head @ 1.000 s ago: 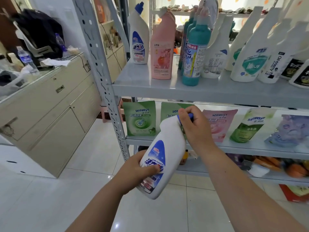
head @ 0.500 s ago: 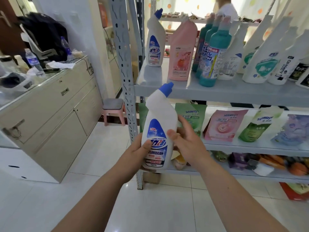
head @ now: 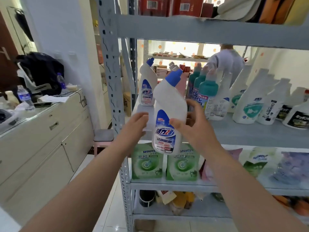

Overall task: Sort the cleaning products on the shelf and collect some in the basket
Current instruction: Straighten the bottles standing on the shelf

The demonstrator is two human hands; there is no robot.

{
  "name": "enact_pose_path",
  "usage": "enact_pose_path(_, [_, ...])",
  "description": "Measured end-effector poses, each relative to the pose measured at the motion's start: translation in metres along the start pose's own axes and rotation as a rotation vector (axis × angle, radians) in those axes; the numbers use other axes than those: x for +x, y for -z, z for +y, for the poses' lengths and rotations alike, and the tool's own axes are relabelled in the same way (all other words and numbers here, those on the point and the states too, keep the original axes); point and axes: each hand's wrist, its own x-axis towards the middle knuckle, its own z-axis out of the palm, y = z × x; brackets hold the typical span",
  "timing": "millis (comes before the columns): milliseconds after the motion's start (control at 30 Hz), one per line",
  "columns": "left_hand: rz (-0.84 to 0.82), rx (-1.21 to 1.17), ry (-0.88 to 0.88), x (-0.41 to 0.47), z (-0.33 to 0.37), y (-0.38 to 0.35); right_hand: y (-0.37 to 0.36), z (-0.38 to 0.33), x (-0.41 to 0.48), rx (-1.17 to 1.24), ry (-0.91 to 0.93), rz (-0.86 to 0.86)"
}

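My right hand (head: 192, 126) grips a white toilet-cleaner bottle (head: 168, 111) with a blue cap, thumb on the label and fingers behind. The bottle is upright, tilted slightly, in front of the middle shelf board (head: 250, 133). My left hand (head: 136, 126) is beside the bottle's left edge with fingers extended, not gripping it. A matching bottle (head: 147, 87) stands at the shelf's left end. A pink bottle (head: 182, 84) is mostly hidden behind the held one. No basket is in view.
Teal bottles (head: 207, 94) and white spray bottles (head: 247, 101) fill the same shelf to the right. Green refill pouches (head: 147, 163) stand on the shelf below. The rack's post (head: 112, 67) rises at left, with a cabinet (head: 41, 134) and a pink stool (head: 103, 138) beyond. A person (head: 225, 62) stands behind the rack.
The bottle went from tilted low near the floor up to middle-shelf height. My left hand let go of its body and my right hand took it. The view tilted upward.
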Motion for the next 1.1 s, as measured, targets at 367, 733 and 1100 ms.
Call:
enact_pose_path(367, [0.372,0.344,-0.115,0.185,0.011,-0.023,0.016,0.032,0.089,0.014,0.072,0.036])
enact_pose_path(733, [0.441,0.344,-0.063,0.273,0.003,-0.016,0.023,0.060,0.106,0.155,0.045,-0.006])
enact_pose_path(1100, [0.547,0.244,-0.068,0.207,-0.009,-0.023,0.019,0.061,0.099,0.086,0.049,0.050])
